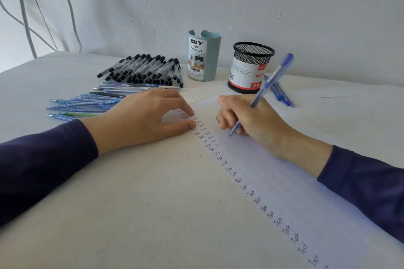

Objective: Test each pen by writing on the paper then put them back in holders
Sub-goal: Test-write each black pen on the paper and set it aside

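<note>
Right hand (251,120) grips blue pen (264,89) in a writing hold, fingers curled round the lower barrel, cap end tilted up toward 1 o'clock, tip down at the paper (284,170); actual contact hard to tell. Paper runs from centre to 5 o'clock of frame, with a column of handwritten "Test" words along its left edge. Left hand (140,120) lies flat at 9 o'clock of the right hand, fingers loosely extended with a narrow gap to the thumb, fingertips pressing the paper's left edge, holding nothing. Teal holder (204,57) upright at 12 o'clock of the left hand; black mesh holder (251,67) just at its 3 o'clock. Black-capped pen pile (144,70) at 9 o'clock of teal holder. Row of blue pens (87,102) on table (131,203) at 10 o'clock of the left hand. A few more blue pens (282,94) lie at 4 o'clock of mesh holder.
</note>
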The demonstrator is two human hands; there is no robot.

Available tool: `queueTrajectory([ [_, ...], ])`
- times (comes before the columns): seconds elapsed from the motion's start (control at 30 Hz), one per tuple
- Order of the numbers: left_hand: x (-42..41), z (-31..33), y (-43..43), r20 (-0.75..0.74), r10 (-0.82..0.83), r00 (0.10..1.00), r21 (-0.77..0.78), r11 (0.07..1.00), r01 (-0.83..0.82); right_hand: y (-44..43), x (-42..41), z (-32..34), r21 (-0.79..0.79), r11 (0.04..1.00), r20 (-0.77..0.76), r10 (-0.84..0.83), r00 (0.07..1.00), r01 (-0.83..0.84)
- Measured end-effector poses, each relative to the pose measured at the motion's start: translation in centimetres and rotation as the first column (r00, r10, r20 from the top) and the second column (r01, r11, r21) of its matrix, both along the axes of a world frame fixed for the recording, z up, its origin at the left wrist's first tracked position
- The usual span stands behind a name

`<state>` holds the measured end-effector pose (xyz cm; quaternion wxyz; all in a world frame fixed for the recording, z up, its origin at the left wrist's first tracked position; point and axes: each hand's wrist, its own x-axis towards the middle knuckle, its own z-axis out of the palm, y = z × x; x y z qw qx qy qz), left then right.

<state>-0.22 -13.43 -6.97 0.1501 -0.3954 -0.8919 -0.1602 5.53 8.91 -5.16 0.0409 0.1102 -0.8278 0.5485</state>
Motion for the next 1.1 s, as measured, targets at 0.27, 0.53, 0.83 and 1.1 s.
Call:
queueTrajectory([
  [0.27, -0.1, 0.1, 0.0, 0.007, 0.006, 1.0, -0.014, 1.0, -0.006, 1.8, -0.7, 1.9, -0.361, 0.932, 0.27, 0.066, 0.961, 0.037],
  [0.53, 0.0, -0.1, 0.0, 0.002, 0.009, 1.0, 0.004, 1.0, -0.009, 2.9, -1.6, 3.3, -0.715, 0.699, 0.298, 0.287, 0.91, 0.013],
  [0.83, 0.0, 0.0, 0.2, 0.005, 0.011, 1.0, -0.003, 1.0, -0.011, 3.1, -1.8, 2.9, -0.739, 0.672, 0.336, 0.294, 0.895, 0.056],
  [1.1, 0.0, 0.1, 0.2, -0.002, 0.013, 1.0, -0.012, 1.0, -0.013, 6.1, -3.5, 5.0, -0.552, 0.832, 0.118, 0.019, 0.993, 0.049],
])
